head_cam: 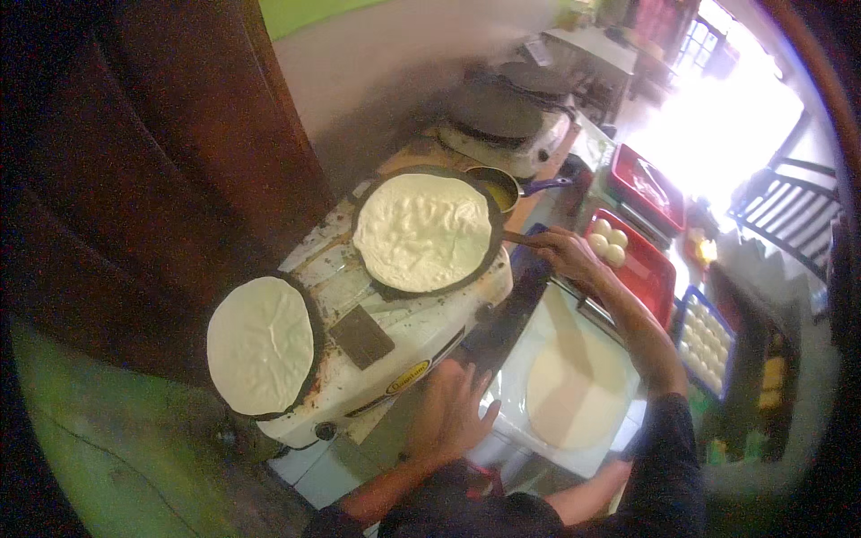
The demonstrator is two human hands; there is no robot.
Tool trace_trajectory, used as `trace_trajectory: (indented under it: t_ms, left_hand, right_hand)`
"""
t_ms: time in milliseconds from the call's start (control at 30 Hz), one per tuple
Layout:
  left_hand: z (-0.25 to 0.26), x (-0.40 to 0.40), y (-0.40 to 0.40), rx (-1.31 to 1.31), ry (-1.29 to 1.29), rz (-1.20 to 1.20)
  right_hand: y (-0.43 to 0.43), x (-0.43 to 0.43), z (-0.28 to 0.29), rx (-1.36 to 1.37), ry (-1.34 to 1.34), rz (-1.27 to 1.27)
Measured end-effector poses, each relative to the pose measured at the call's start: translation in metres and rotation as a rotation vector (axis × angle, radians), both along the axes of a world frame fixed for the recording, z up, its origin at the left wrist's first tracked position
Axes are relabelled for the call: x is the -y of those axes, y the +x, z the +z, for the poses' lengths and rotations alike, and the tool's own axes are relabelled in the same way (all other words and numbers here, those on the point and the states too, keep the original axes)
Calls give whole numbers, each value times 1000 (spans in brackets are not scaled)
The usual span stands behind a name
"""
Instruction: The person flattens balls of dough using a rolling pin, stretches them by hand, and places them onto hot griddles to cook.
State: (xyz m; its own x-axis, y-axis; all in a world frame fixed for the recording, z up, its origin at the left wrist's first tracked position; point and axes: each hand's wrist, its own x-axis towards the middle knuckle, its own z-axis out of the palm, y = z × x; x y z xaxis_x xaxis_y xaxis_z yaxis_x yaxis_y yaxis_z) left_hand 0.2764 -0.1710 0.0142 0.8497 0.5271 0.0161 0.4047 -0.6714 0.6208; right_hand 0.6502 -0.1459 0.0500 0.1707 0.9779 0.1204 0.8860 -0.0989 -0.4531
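Note:
My right hand is closed around a slim wooden handle, whose far end meets the rim of the rear dark griddle. On that griddle lies a round, bubbled flatbread. A smoother flatbread covers the nearer griddle; both griddles stand on a white two-burner gas stove. My left hand is in front of the stove with fingers spread, and nothing shows in it. At its right, a thin round of dough lies on a white board.
Behind the rear griddle are a small pan with yellowish liquid and another stove with dark griddles. To the right stand a red tray with several dough balls, another red tray and a blue-rimmed tray of dough balls.

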Motion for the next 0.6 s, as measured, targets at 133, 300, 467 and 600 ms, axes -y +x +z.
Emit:
trace_trajectory:
  t_ms: [133,300,467,600]
  left_hand:
    - [-17,-5,0,42,-19,6]
    - [-33,1,13,100,-29,32]
    - [-63,17,14,233,-58,28]
    - [-57,13,12,289,-132,-77]
  right_hand:
    - [-12,-49,-25,-61,28,167]
    - [-23,-55,-40,-112,63,230]
    - [-53,-66,6,-549,190,180]
    - [-60,-80,26,-779,-102,1]
